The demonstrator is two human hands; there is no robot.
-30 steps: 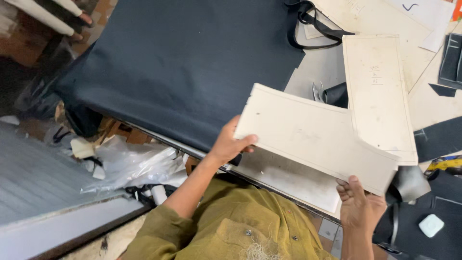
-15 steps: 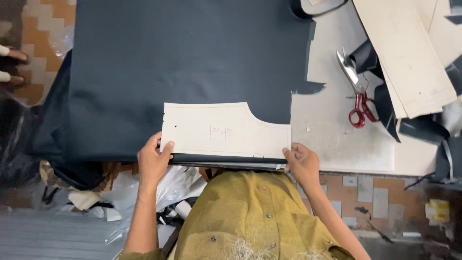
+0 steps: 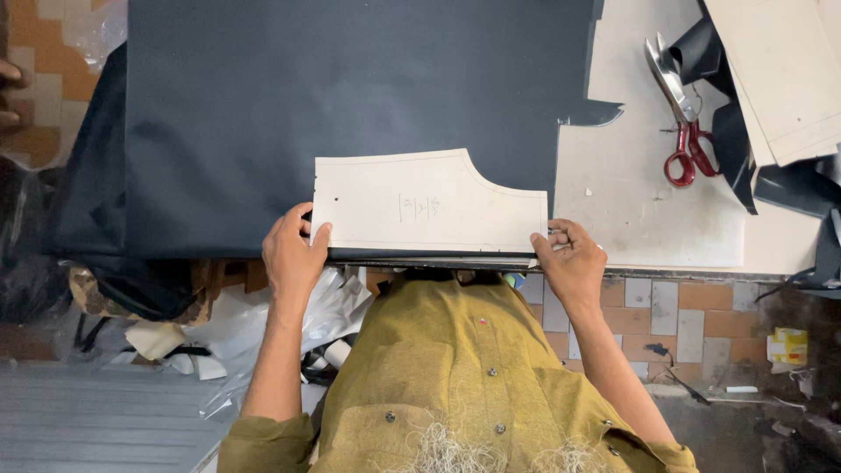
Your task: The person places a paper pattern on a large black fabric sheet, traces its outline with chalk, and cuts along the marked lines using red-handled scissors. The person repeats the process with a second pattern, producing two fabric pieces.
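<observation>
A cream cardboard pattern piece [image 3: 429,203] with a curved cut-out on its right side lies flat on dark navy fabric [image 3: 342,96], at the table's near edge. My left hand [image 3: 293,256] grips its lower left corner, thumb on top. My right hand [image 3: 569,258] pinches its lower right corner. The fabric covers most of the table and hangs over the left side.
Red-handled scissors [image 3: 681,114] lie on the bare cream table top [image 3: 639,201] to the right. More cardboard pattern pieces [image 3: 788,70] and dark fabric scraps [image 3: 788,184] sit at the far right. Plastic bags and scraps [image 3: 236,324] lie on the floor below.
The pattern piece was held up tilted at the right; it has come down flat on the navy fabric. Both hands now hold its lower corners at the table edge.
</observation>
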